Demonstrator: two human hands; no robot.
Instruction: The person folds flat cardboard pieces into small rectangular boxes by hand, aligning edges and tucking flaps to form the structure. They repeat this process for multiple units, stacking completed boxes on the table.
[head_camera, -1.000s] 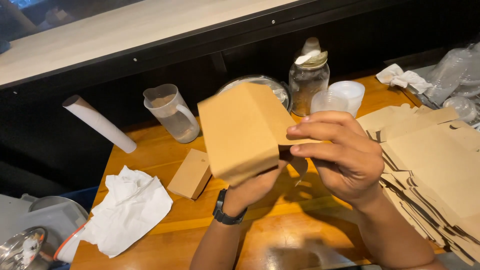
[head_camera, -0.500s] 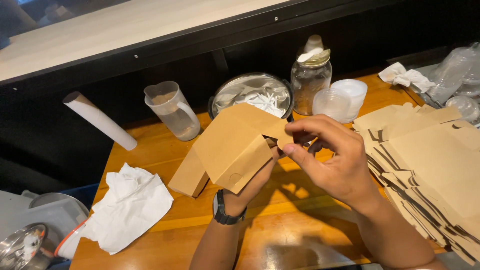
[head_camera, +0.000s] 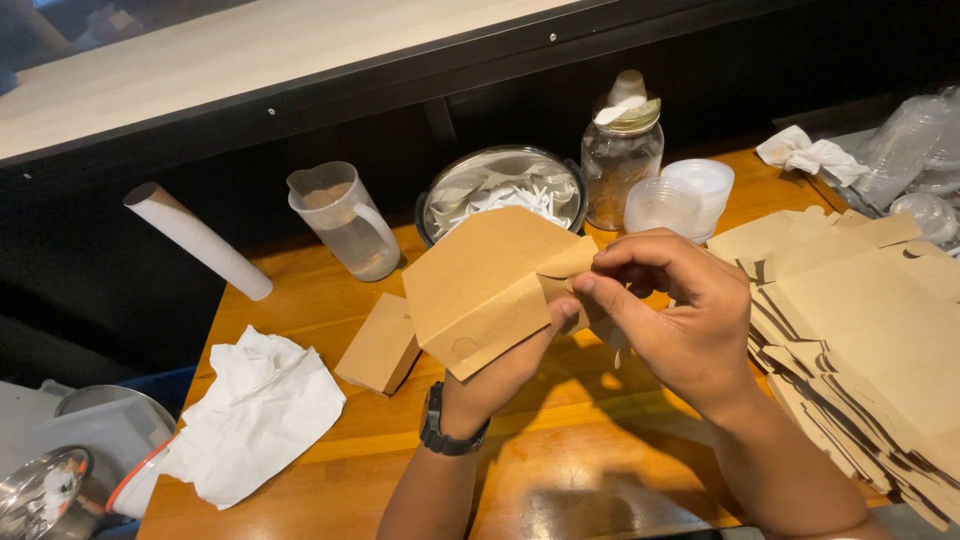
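I hold a brown cardboard box blank (head_camera: 480, 285), partly folded, above a wooden table (head_camera: 560, 470). My left hand (head_camera: 520, 360), with a black watch on its wrist, supports the blank from underneath and is mostly hidden by it. My right hand (head_camera: 670, 315) pinches a flap at the blank's right edge between thumb and fingers. A stack of flat brown cardboard blanks (head_camera: 870, 330) lies to the right of my right hand. A small folded brown box (head_camera: 380, 345) rests on the table left of my left wrist.
At the back stand a clear plastic jug (head_camera: 345, 220), a round metal bowl of white plastic pieces (head_camera: 505, 190), a glass jar (head_camera: 620, 155) and stacked clear cups (head_camera: 685, 195). A white paper roll (head_camera: 195, 240) and crumpled white paper (head_camera: 255, 415) lie at left.
The blank has tilted down and flattened from upright, uncovering the metal bowl behind it. My right hand has shifted from gripping the top edge to pinching the right flap.
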